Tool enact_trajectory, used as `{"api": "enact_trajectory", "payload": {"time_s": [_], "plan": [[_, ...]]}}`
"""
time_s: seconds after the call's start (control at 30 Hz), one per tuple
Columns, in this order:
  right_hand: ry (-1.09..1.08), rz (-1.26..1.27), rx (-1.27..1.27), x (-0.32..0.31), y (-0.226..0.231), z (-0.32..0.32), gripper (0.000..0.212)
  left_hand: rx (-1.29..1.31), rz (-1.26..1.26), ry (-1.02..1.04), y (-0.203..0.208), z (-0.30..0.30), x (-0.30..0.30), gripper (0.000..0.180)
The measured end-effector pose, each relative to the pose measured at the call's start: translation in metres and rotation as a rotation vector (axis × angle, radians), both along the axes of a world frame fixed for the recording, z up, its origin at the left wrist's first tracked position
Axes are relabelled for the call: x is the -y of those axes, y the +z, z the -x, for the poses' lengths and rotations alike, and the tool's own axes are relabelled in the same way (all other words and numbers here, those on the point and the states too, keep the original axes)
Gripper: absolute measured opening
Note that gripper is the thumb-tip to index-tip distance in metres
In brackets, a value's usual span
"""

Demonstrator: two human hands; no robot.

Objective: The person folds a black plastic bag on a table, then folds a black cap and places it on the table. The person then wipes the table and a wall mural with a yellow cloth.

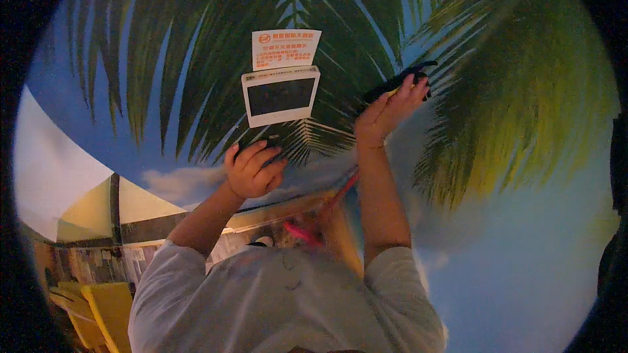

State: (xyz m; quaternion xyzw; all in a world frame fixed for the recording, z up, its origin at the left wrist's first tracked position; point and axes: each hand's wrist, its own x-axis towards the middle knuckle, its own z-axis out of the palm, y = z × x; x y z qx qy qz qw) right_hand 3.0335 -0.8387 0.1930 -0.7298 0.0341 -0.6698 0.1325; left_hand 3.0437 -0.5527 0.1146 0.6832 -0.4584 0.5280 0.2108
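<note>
In front of me is a wall painted with palm fronds, and a white wall panel with a dark screen (pixel 281 97) is fixed on it. Above the panel sits a white paper notice with orange print (pixel 286 49). My right hand (pixel 396 106) is raised to the right of the panel, its fingers closed over a black thing (pixel 384 87) against the mural. A little yellow shows beside it; its kind is unclear. Just below the panel, my left hand (pixel 252 168) has curled fingers around a small black thing (pixel 265 141), mostly hidden by the hand.
The palm and sky mural (pixel 523 255) spreads over the wall to the right. At the lower left stands a yellow folding object (pixel 108 314), possibly a ladder or sign. A pink-red thing (pixel 302 234) shows low between my arms, too blurred to name.
</note>
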Motion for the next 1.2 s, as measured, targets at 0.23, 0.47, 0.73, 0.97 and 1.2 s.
{"api": "enact_trajectory", "payload": {"time_s": [0.23,0.47,0.73,0.97,1.2], "plan": [[0.161,0.169,-0.198,-0.099,-0.179,0.009,0.049,0.021,0.001,0.044,-0.011,-0.004,0.014,0.019],[0.249,-0.431,-0.004,-0.003,-0.207,-0.01,0.061,0.072,-0.098,0.018,-0.003,-0.003,0.01,0.02],[0.134,-0.676,-0.014,-0.121,-0.134,0.009,0.056,0.008,-0.086,-0.226,-0.012,-0.018,-0.004,0.026],[-0.018,-0.409,0.028,-0.19,-0.178,-0.012,0.059,-0.434,-0.183,-0.494,-0.007,0.003,-0.076,0.037],[-0.009,-0.496,0.048,-0.23,-0.052,-0.024,0.069,-0.279,-0.102,-0.455,0.011,0.01,-0.195,0.033]]}}
